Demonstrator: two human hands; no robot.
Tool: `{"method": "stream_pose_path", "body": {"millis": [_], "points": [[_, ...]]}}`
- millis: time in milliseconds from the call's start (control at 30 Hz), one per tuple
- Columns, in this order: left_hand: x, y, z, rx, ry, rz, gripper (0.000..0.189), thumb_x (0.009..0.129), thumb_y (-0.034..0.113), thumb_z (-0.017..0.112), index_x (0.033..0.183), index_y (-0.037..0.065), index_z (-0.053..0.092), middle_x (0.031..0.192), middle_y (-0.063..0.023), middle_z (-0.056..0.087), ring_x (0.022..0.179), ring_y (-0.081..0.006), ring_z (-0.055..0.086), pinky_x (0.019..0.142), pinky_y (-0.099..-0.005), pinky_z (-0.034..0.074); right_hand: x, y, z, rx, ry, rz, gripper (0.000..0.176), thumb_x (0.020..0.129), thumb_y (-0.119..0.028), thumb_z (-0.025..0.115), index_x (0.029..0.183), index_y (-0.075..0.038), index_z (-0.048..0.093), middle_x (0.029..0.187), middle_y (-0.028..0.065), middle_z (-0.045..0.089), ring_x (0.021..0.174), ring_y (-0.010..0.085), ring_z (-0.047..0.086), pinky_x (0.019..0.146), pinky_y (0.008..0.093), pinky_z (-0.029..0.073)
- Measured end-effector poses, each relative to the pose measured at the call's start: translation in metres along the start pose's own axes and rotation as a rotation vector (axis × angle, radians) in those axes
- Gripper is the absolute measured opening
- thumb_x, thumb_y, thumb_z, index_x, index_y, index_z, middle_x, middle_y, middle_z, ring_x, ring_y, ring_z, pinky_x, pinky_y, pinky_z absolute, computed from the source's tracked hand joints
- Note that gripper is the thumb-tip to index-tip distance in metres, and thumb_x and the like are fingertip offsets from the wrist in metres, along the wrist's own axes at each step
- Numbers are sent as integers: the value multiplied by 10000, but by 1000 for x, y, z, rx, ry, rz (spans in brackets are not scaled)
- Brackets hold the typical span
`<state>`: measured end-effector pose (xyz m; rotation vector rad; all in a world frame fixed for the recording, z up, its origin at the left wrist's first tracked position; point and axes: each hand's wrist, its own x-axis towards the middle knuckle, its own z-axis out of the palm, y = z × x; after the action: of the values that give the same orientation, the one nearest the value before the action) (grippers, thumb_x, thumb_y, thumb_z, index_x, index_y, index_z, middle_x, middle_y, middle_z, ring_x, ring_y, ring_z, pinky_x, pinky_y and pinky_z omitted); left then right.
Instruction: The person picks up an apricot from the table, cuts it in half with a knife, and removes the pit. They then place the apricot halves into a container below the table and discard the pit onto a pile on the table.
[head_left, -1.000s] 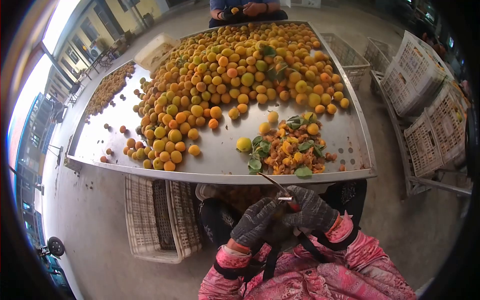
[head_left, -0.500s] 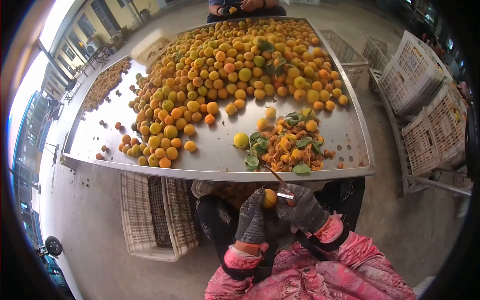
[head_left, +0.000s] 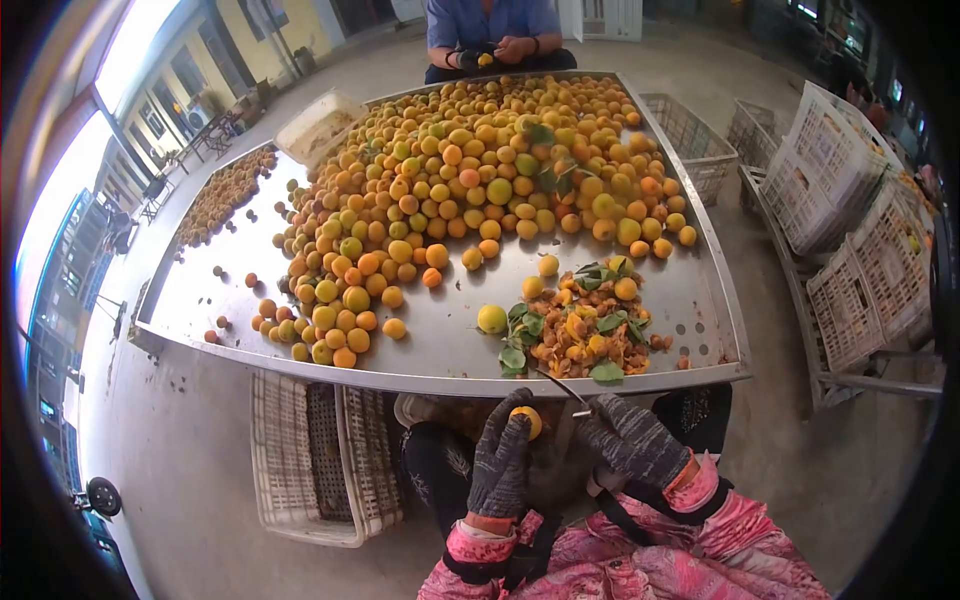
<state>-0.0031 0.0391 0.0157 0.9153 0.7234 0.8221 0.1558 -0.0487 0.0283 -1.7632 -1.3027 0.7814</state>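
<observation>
My left hand (head_left: pixel 497 460), in a dark grey knitted glove, is closed around an apricot (head_left: pixel 530 425) just below the table's front edge. Part of the fruit shows between thumb and fingers. To its right, my right hand (head_left: pixel 637 440), gloved alike, grips a small knife with a curved blade (head_left: pixel 563 388). The blade points up and left, above the apricot and apart from it. Beyond the hands, on the table, lies a heap of apricot scraps (head_left: pixel 575 335) mixed with green leaves. A single yellow-green apricot (head_left: pixel 491 319) rests left of that heap.
A large pile of apricots (head_left: pixel 450 190) covers much of the metal table (head_left: pixel 450 345). Smaller brown pieces (head_left: pixel 225 195) lie at the far left, near a white tub (head_left: pixel 318 128). Plastic crates (head_left: pixel 325 460) stand below; stacked crates (head_left: pixel 825 165) are at right. Another person (head_left: pixel 495 30) sits opposite.
My right hand has moved right, away from the apricot, taking the knife with it. The apricot stays in my left hand. The head view has tilted up, showing more of the person opposite.
</observation>
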Motion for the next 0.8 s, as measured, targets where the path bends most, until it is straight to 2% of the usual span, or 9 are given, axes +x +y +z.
{"method": "stream_pose_path", "body": {"millis": [33, 100, 167, 267, 300, 500, 567, 733, 800], "points": [[1, -2, -1, -1, -3, -1, 384, 916, 183, 463, 1254, 10, 404, 1177, -85, 493, 1057, -167, 478, 939, -294, 376, 0, -3, -5, -24, -18, -30, 350, 731, -88, 631, 1064, -8, 560, 985, 218, 540, 854, 363, 572, 727, 394, 487], [5, -10, -5, -249, 7, -109, 384, 918, 191, 461, 1248, 2, 415, 1197, -86, 485, 1078, -171, 472, 949, -295, 373, -1, -4, -10, -50, -38, -60, 345, 707, -72, 636, 1040, -4, 575, 994, 225, 540, 864, 363, 575, 729, 404, 492], [7, -15, -6, -294, -35, -86, 381, 921, 197, 455, 1245, 0, 418, 1189, -92, 493, 1081, -175, 476, 942, -299, 384, -5, -2, -8, -566, 223, -567, 303, 806, -68, 567, 1087, 39, 529, 1031, 257, 545, 887, 347, 586, 717, 376, 501], [-2, -10, -4, -259, -42, -50, 377, 925, 209, 447, 1234, -6, 426, 1165, -103, 513, 1073, -186, 495, 922, -308, 409, -8, -7, -4, -537, 191, -638, 319, 776, -34, 571, 1084, 43, 541, 1054, 273, 528, 877, 349, 590, 702, 369, 517], [-3, -6, -1, -183, -32, -24, 375, 925, 215, 444, 1226, -10, 432, 1151, -109, 524, 1063, -192, 509, 909, -313, 423, -11, -10, -1, -532, 186, -633, 319, 776, -34, 571, 1084, 43, 541, 1054, 273, 528, 877, 349, 590, 702, 369, 517], [-10, 0, 10, -215, 98, -7, 370, 918, 238, 460, 1185, -18, 456, 1086, -115, 559, 981, -195, 561, 875, -313, 447, -20, -21, 22, -578, 197, -689, 325, 759, -50, 584, 1077, 17, 565, 1082, 262, 526, 862, 349, 590, 713, 394, 507], [-10, -3, 7, -220, 84, -15, 364, 920, 239, 454, 1180, -16, 463, 1079, -112, 562, 970, -188, 564, 868, -307, 450, -22, -24, 26, -302, 80, -398, 340, 770, -71, 585, 1099, 10, 554, 1093, 256, 525, 860, 354, 589, 702, 399, 502], [-11, -6, 8, -233, 115, -34, 343, 927, 251, 438, 1148, -5, 496, 1060, -91, 572, 956, -162, 565, 841, -282, 457, -20, -19, 33, -367, 146, -500, 300, 796, -67, 581, 1078, 29, 543, 1033, 214, 552, 812, 330, 595, 652, 374, 496], [-11, -9, 7, -45, 102, 41, 347, 927, 275, 437, 1127, 2, 514, 1048, -75, 577, 957, -147, 562, 825, -264, 458, -19, -20, 36, -390, 180, -523, 265, 801, -41, 569, 1055, 28, 545, 1014, 199, 548, 789, 328, 592, 635, 370, 491]]}}
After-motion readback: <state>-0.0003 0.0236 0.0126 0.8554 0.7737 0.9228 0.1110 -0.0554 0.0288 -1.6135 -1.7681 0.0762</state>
